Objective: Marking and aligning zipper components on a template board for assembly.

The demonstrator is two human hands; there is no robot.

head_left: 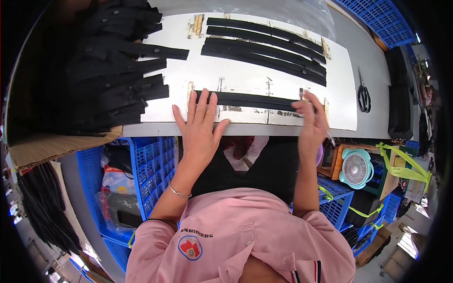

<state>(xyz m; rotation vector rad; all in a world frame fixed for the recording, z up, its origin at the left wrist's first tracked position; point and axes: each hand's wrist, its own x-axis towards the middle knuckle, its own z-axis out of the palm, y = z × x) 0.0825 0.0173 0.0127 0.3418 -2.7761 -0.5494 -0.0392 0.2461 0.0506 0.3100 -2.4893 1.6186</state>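
Note:
A long black strip (pixel 257 100) lies across the near part of a white work board (pixel 198 70). My left hand (pixel 200 125) is flat, fingers spread, pressing down on the strip's left end. My right hand (pixel 314 118) is at the strip's right end with fingers closed around a thin tool (pixel 329 136) that sticks out toward the table edge. Several more black strips (pixel 266 49) lie in rows farther back on the board.
A heap of black strips (pixel 115 70) fills the left of the table above a cardboard piece (pixel 56 146). Black scissors (pixel 364 94) lie at right. Blue crates (pixel 146 170) and a small teal fan (pixel 356 167) sit below the table edge.

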